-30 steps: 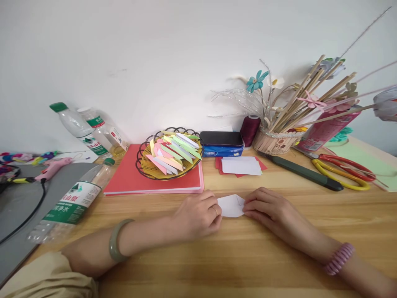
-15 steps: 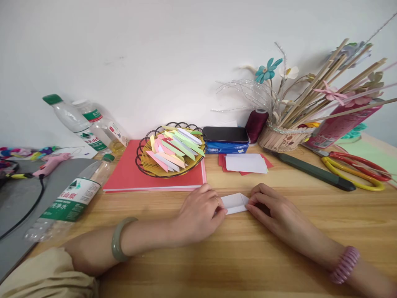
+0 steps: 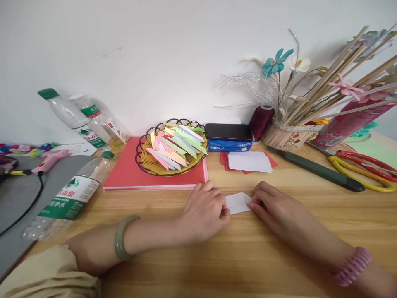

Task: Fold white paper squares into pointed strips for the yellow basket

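Note:
A small folded piece of white paper (image 3: 238, 203) lies on the wooden table between my hands. My left hand (image 3: 208, 209) pinches its left end, thumb and fingers closed. At the right end, the fingertips of my right hand (image 3: 269, 205) are closed on the paper's edge. Creases show near the right end of the paper, where a corner is folded in. Behind it rests a stack of white slips (image 3: 249, 161) on top of red ones. A yellow woven basket (image 3: 145, 159) with a black looped rim holds many folded strips of coloured paper.
Red sheets (image 3: 119, 174) lie under the basket. Plastic bottles (image 3: 72, 198) and a pink glue gun (image 3: 51, 160) are at left. A phone (image 3: 229, 131) tops a blue pack beside a thread spool (image 3: 261, 122). At right are a dark green tool (image 3: 322, 169), scissors (image 3: 359, 165) and a stick-filled pot (image 3: 283, 134).
The view has shifted slightly, so things on the right sit farther right. The raised front flap of the white paper now looks flatter. Both hands keep hold of its ends.

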{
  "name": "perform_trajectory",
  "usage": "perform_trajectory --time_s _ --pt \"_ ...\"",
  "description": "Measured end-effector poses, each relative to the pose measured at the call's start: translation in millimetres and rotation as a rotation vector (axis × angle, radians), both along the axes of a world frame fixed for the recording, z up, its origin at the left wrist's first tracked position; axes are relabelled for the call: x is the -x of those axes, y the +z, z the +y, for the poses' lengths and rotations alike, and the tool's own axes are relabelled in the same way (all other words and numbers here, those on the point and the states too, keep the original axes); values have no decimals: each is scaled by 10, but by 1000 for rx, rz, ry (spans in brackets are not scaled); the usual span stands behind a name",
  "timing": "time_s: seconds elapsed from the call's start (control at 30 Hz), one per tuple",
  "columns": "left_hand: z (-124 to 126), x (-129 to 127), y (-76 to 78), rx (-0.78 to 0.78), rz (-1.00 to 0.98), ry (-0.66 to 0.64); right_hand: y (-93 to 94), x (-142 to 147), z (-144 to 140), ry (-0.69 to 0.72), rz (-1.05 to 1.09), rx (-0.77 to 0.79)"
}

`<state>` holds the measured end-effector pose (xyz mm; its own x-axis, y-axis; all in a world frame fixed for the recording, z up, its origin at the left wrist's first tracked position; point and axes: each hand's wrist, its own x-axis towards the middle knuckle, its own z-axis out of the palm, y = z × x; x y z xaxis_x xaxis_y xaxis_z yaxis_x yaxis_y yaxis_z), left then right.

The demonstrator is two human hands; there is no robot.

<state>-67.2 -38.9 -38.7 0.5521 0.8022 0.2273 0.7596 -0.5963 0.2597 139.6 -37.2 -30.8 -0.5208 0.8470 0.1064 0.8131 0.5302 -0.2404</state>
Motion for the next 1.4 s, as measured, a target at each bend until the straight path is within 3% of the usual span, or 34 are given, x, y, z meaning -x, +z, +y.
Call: perform_trajectory --time_s 0.27,0.6,0.87,1.0,1.3,1.4 --pt "12 -9 2 -4 88 -11 -6 49 -29 -15 -208 -209" --pt "-30 2 104 97 134 7 16 52 -19 -50 -192 -170" --pt "-37 113 69 225 -88 -14 15 27 -30 -68 -95 -74" --pt "-12 159 30 88 -39 -169 -1 42 -49 -61 -49 -110" --pt "-32 153 39 -242 208 -331 -27 -142 -80 2 58 -284" --pt "-29 150 72 -278 246 -361 17 -183 -156 136 47 -368"
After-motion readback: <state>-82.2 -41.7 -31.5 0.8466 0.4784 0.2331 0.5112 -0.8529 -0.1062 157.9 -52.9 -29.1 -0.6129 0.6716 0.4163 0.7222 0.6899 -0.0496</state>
